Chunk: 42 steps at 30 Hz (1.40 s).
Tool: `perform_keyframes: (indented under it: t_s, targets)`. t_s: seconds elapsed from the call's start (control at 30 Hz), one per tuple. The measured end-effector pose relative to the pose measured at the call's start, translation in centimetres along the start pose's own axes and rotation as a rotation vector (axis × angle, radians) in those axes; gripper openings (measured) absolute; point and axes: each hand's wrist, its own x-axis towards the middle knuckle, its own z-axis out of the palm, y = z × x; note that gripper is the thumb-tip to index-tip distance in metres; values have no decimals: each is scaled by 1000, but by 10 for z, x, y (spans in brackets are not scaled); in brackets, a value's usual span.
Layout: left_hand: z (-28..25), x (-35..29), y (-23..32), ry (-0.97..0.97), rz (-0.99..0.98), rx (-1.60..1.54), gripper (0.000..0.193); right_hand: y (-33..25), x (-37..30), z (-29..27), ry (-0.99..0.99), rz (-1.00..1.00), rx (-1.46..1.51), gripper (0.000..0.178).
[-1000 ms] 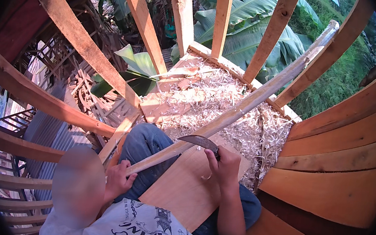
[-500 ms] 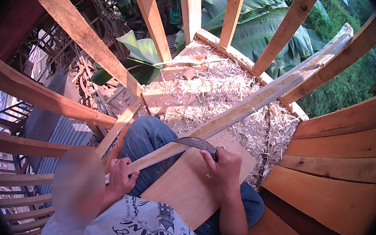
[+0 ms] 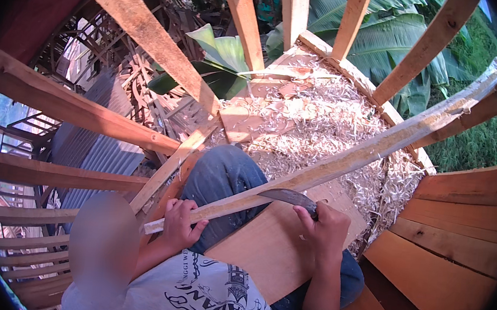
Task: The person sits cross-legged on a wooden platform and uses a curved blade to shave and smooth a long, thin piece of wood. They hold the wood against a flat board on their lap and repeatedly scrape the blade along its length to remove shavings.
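My left hand (image 3: 181, 223) is closed around the near end of a long, pale strip (image 3: 349, 162), which looks like split bamboo. A short stub of it sticks out past my fingers, and the far end rises to the upper right. In my right hand (image 3: 326, 225) is a knife with a dark, curved blade (image 3: 287, 196). Its tip end meets the near edge of the strip, and my fingers hide the handle. Beneath the knife, a flat wooden board (image 3: 264, 237) slants across my lap beside my raised knee (image 3: 226, 168).
Pale curled shavings (image 3: 330, 118) cover the planks ahead. Upright wooden slats (image 3: 243, 23) fan around me, with overlapping boards (image 3: 448, 252) on the right. Outside are banana leaves (image 3: 379, 42), a corrugated sheet (image 3: 110, 162) and a scrap wood pile (image 3: 153, 92).
The view has swung, so the scene sits farther right. Both hands keep their grips. The blade, earlier lying across the strip, now has mostly its tip end against the near edge.
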Motion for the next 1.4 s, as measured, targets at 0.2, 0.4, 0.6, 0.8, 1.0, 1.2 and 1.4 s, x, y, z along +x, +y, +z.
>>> perform_keyframes:
  t_s: [0.2,0.4,0.6,0.8,1.0,1.2,1.4]
  targets:
    - [-14,11,5,-20,31,41,42,35,1,-3,215,273,-107,55]
    - [-8,2,2,-6,18,17,41,61,5,-3,426,409,-72,64]
    - [-9,3,-1,-12,28,-18,41,110,-1,-37,523,451,191,65]
    - [-11,15,1,-62,39,-10,40,-5,-10,8,116,126,93,43]
    - [-1,6,-3,-78,-5,-15,42,23,8,3,248,208,-51,48]
    - [5,11,-3,-61,29,-11,47,89,13,-31,476,562,97,59]
    - [1,13,-8,-63,37,-42,48,83,0,-38,511,515,377,58]
